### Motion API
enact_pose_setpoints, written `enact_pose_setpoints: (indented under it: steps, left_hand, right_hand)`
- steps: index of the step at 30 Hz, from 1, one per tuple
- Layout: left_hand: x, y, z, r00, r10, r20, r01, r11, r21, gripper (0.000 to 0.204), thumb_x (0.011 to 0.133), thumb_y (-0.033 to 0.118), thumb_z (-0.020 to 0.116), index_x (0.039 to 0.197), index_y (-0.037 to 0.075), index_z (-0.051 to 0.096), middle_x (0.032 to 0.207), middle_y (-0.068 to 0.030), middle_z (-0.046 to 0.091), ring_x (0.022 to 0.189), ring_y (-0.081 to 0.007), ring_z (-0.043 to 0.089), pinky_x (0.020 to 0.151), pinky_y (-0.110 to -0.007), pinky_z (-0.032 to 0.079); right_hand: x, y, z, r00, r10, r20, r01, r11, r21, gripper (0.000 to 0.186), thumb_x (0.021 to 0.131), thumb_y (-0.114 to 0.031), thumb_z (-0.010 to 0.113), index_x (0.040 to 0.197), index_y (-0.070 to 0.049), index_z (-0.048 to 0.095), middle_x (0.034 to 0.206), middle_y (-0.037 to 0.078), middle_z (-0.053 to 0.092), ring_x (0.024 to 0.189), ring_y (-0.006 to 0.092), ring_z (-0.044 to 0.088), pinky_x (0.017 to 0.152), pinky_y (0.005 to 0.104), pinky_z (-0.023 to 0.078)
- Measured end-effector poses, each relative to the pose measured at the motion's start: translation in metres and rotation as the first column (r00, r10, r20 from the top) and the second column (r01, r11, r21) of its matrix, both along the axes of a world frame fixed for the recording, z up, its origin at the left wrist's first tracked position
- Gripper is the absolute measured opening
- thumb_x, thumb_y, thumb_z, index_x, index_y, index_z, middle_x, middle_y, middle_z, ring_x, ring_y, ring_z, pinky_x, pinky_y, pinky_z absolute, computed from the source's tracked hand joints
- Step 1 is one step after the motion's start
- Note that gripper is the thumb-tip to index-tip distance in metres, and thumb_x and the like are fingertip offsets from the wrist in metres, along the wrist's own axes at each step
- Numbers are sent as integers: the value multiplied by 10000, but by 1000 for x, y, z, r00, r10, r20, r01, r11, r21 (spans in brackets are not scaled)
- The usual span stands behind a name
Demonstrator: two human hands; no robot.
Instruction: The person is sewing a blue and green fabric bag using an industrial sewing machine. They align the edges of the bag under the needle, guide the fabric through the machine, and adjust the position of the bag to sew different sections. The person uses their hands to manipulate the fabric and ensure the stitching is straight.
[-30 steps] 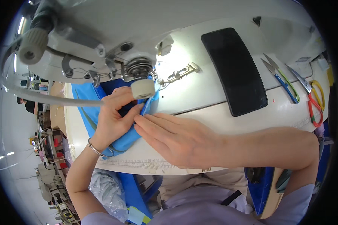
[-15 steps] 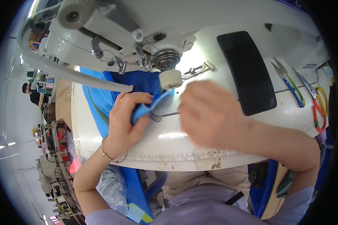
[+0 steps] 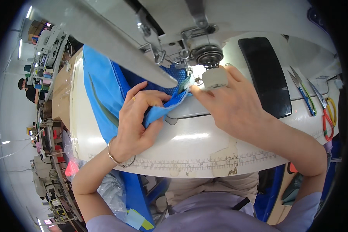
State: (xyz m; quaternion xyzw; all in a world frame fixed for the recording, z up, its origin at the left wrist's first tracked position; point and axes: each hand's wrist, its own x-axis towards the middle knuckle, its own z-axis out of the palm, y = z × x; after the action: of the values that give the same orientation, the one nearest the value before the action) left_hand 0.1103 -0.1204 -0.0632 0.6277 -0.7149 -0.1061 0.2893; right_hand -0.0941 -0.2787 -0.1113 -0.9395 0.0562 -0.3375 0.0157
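Observation:
My left hand (image 3: 137, 120), wearing a ring and a bracelet, pinches the folded edge of a blue fabric piece (image 3: 100, 92) between thumb and fingers. The piece is light blue cloth with darker blue mesh, and a green strip runs along it. Its edge reaches the needle area of a white sewing machine (image 3: 255, 17). There my right hand (image 3: 239, 100) leans in, its thumb touching or very close to the cloth's edge. A white round knob (image 3: 214, 78) hides the right fingertips. A small greenish-white piece (image 3: 184, 85) lies at the edge beside the thumb.
A black phone (image 3: 265, 77) lies on the machine bed to the right. Beyond it are small snips (image 3: 303, 92) and red-and-yellow-handled scissors (image 3: 323, 108). A pale machine arm (image 3: 116, 42) slants over the cloth. A measuring scale (image 3: 189, 165) runs along the table's front edge.
My right hand has gone from a blurred position in front of the needle area to beside it, behind the knob. My left hand keeps its pinch on the fabric. The whole view has shifted.

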Motion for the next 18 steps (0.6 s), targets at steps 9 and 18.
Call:
enact_pose_setpoints:
  steps: [9,18]
  left_hand:
    - [-12,-10,18,913,-203,353,193,979,62,308,729,161,713,1019,80,647,1110,-117,722,1077,-314,689,1182,-641,299]
    - [10,-39,34,981,-157,112,117,946,303,179,869,83,690,1043,44,701,1027,-73,724,999,-277,675,1119,-440,386]
  right_hand:
    - [-8,3,7,1000,-12,-3,12,998,-64,227,731,-113,687,917,16,709,946,99,626,945,243,579,849,359,488]
    - [-10,31,-4,974,225,2,-223,967,119,258,728,-76,675,937,73,686,961,127,621,919,249,582,822,343,513]
